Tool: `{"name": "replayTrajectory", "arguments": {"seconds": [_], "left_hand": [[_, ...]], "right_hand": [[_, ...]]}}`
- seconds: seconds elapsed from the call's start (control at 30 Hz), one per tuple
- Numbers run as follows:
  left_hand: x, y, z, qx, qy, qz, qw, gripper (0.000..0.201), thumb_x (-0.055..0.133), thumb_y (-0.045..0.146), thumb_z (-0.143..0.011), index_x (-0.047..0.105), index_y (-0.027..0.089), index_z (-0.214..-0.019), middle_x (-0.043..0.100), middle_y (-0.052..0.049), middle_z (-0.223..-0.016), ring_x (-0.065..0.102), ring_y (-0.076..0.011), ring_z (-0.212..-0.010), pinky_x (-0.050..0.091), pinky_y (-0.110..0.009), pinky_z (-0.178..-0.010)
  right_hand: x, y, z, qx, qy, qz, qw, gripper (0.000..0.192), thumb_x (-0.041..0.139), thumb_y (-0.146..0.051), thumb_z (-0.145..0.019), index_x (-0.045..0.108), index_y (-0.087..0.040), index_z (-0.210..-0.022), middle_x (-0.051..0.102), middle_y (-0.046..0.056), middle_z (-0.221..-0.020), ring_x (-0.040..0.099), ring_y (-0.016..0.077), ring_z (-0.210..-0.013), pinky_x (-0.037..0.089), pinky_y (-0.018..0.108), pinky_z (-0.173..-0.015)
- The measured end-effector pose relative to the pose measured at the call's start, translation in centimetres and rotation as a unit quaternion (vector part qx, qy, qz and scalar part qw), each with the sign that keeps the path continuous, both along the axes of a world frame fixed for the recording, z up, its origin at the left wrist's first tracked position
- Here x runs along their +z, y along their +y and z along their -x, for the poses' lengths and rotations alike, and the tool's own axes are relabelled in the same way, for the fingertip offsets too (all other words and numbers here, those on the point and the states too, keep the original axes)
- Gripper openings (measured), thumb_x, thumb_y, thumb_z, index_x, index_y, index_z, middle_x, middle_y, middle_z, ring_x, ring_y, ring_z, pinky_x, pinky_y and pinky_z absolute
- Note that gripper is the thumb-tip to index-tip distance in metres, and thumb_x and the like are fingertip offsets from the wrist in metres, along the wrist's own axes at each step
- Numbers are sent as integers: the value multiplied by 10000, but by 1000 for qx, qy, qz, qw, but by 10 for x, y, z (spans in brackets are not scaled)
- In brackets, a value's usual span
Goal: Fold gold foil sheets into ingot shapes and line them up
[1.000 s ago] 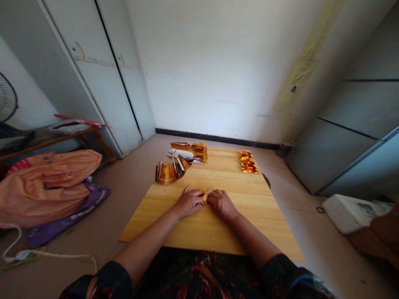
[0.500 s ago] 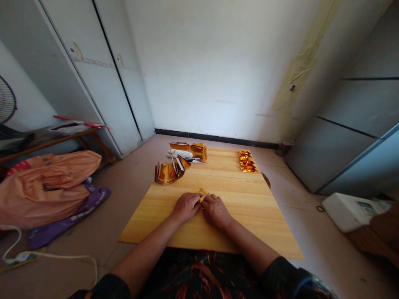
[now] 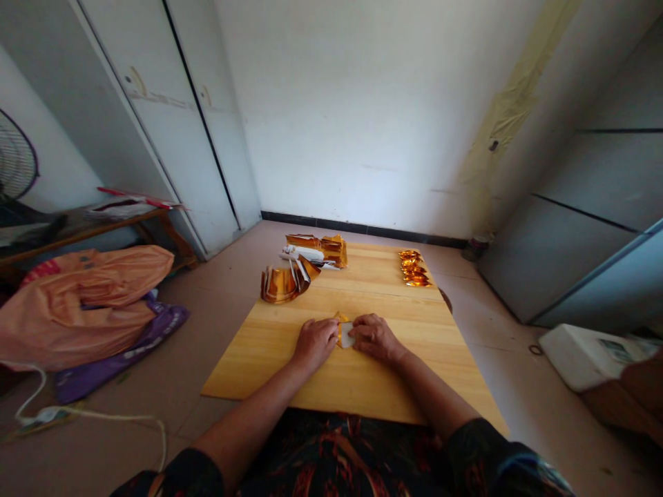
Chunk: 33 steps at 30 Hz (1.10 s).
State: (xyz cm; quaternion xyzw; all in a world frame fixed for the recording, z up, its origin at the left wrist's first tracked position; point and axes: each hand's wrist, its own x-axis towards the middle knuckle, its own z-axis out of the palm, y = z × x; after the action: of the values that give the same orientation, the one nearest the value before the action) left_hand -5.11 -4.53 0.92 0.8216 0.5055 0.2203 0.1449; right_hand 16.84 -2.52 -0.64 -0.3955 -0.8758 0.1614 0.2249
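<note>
A small sheet of gold foil paper (image 3: 347, 336), its pale back facing up and a gold folded edge at the left, lies on the wooden board between my hands. My left hand (image 3: 315, 343) is closed, its fingertips pinching the gold left edge. From the right, the curled fingers of my right hand (image 3: 378, 337) grip the pale edge of the same paper. Shiny folded gold foil pieces (image 3: 414, 268) sit in a row at the board's far right. Farther left stand curved gold foil sheets (image 3: 282, 284), showing white edges.
Behind the curved sheets lie more gold foil sheets (image 3: 334, 250) and a white bundle (image 3: 303, 255). The wooden board (image 3: 414, 373) has its far edge close to the wall. Peach and purple bags (image 3: 103, 297) rest on the floor at left; a white box (image 3: 580, 355) is at right.
My right hand has shifted right and its fingers have lifted, uncovering more of the paper's pale side. My left hand stays at the left edge. The view has tilted slightly.
</note>
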Motion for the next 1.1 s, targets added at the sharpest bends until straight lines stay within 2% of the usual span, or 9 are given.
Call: {"name": "replayTrajectory", "arguments": {"seconds": [0.23, 0.33, 0.43, 0.6, 0.73, 0.83, 0.93, 1.0, 1.1], "left_hand": [[3, 4, 4, -20, 5, 13, 1000, 162, 495, 151, -826, 629, 242, -815, 635, 2, -1206, 548, -173, -1135, 330, -373, -966], [2, 5, 5, -23, 6, 12, 1000, 169, 496, 148, -821, 630, 252, -824, 632, 8, -1209, 543, -172, -1142, 317, -384, -978], [1, 5, 6, -25, 7, 13, 1000, 168, 498, 151, -818, 628, 254, -839, 633, 6, -1205, 540, -170, -1144, 303, -390, -990], [2, 5, 7, -21, 4, 24, 999, 166, 487, 155, -823, 620, 251, -847, 637, 3, -1199, 539, -171, -1147, 275, -412, -1001], [4, 5, 6, -24, 2, 24, 999, 163, 487, 157, -826, 618, 253, -844, 639, 18, -1194, 542, -164, -1147, 282, -402, -993], [4, 5, 5, -18, 2, 27, 999, 167, 489, 161, -823, 626, 255, -834, 635, 11, -1207, 536, -168, -1154, 288, -397, -995], [4, 5, 5, -15, 2, 35, 999, 164, 493, 171, -821, 633, 256, -833, 619, 0, -1239, 527, -174, -1163, 283, -406, -1004], [5, 6, 6, -18, 6, 41, 999, 160, 497, 176, -818, 634, 257, -838, 612, 0, -1250, 523, -176, -1169, 280, -413, -1008], [6, 6, 6, -18, 9, 43, 999, 163, 501, 169, -812, 633, 261, -837, 614, 8, -1246, 525, -178, -1168, 285, -406, -1004]], "right_hand": [[1, 5, 7, -5, 4, -15, 1000, 158, 704, -269, -733, 724, -268, -889, 619, 40, -987, 546, 195, -918, 408, 331, -807], [1, 4, 11, 12, 34, -5, 999, 94, 668, -238, -757, 725, -242, -832, 611, 40, -962, 573, 163, -858, 436, 280, -759], [3, 2, 15, 42, 71, 22, 996, 125, 585, -223, -820, 709, -216, -822, 607, 43, -955, 593, 130, -807, 461, 234, -722], [11, 2, 20, 85, 109, 36, 990, 156, 518, -188, -849, 664, -197, -794, 633, 47, -887, 600, 141, -848, 483, 265, -787], [7, 4, 18, 90, 154, 43, 983, 168, 491, -152, -849, 651, -197, -874, 651, 54, -906, 607, 150, -900, 486, 298, -831], [0, 5, 11, 49, 122, 14, 991, 169, 526, -182, -843, 666, -193, -937, 623, 99, -1085, 584, 181, -1006, 470, 337, -870], [-3, 7, 3, 19, 42, -8, 999, 288, 707, -284, -727, 681, -229, -1009, 567, 105, -1226, 528, 244, -1096, 428, 407, -916], [-3, 8, 1, 11, 6, -4, 1000, 342, 765, -316, -670, 694, -271, -1002, 575, 78, -1220, 513, 257, -1097, 411, 425, -915], [-2, 11, 7, 2, 0, -4, 1000, 239, 752, -277, -688, 720, -288, -924, 601, 55, -1151, 531, 237, -1040, 418, 392, -876]]}}
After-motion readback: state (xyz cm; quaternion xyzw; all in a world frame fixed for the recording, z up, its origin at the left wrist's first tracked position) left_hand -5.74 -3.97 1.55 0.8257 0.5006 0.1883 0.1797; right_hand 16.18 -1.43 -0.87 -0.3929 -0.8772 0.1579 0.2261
